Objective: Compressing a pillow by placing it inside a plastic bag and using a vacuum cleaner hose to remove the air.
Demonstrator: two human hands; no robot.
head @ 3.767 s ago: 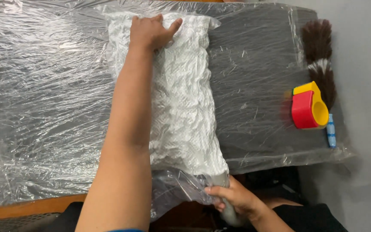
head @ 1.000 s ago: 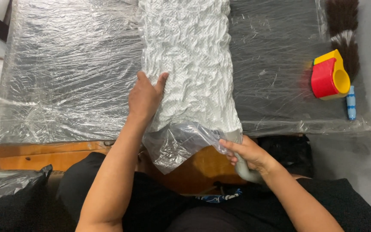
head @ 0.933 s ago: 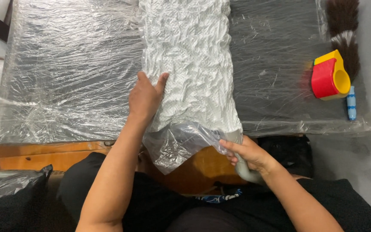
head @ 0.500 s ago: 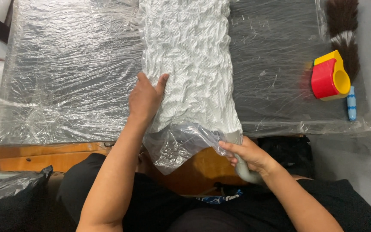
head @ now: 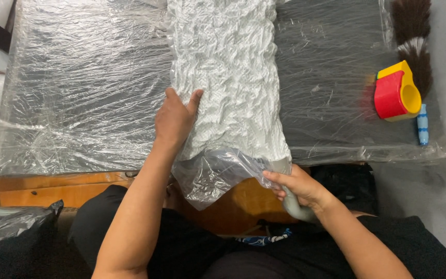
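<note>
A long white crinkled fabric bundle (head: 228, 72) sealed in a clear plastic bag lies down the middle of the plastic-covered dark table (head: 83, 93). My left hand (head: 175, 118) presses flat on the bundle's near left edge. The bag's loose open end (head: 210, 175) hangs over the table's front edge. My right hand (head: 296, 186) grips a grey curved hose (head: 294, 205) where it enters the bag's mouth.
A red and yellow tape dispenser (head: 396, 92) stands at the right, with a blue pen-like object (head: 422, 124) beside it and a brown and white brush (head: 414, 36) behind. A crumpled clear bag (head: 6, 227) lies at the lower left. The wooden table edge (head: 42, 188) shows in front.
Since the oldest frame my left hand has moved from the far end of the bundle down to its near end. Over the last second nothing has visibly moved.
</note>
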